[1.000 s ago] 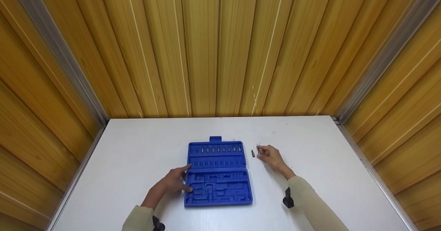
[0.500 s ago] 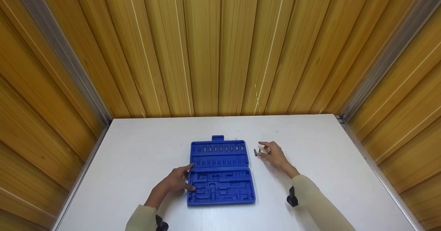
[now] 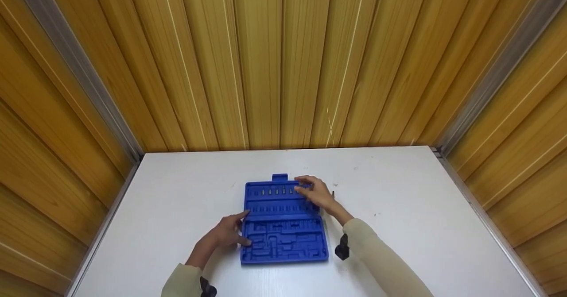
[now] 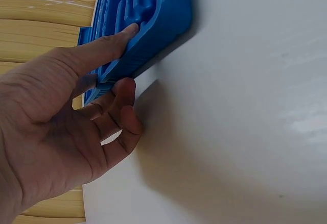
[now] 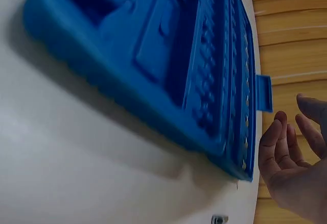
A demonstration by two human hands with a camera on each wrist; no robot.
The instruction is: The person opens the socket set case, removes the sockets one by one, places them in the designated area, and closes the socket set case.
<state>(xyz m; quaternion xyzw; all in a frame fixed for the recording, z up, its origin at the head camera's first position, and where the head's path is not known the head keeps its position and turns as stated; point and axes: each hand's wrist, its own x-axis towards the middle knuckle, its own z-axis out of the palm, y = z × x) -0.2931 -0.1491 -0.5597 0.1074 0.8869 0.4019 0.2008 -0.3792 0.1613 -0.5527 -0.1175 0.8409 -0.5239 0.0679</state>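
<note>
A blue plastic tool case point(image 3: 285, 247) lies unfolded on the white table, its moulded slots facing up. Small metal screwdriver bits point(image 3: 277, 191) stand in a row in its far half. At the case's left edge, my left hand point(image 3: 227, 231) grips the wall: the thumb point(image 4: 110, 47) is over the rim, with other fingers against the outer side. My right hand point(image 3: 316, 194) is over the far right of the row, hiding some bits, its thumb and index finger apart. Nothing shows between its fingers in the right wrist view. One loose bit point(image 5: 219, 219) is on the table right of the case.
A latch tab point(image 3: 280, 177) sticks out from the case's far edge. Wood-patterned panels point(image 3: 283, 67) stand behind the white table point(image 3: 186, 190) and at both sides.
My right hand has moved left from the loose bits to above the far half of the case. One of two loose bits is out of sight now. The left hand keeps its place.
</note>
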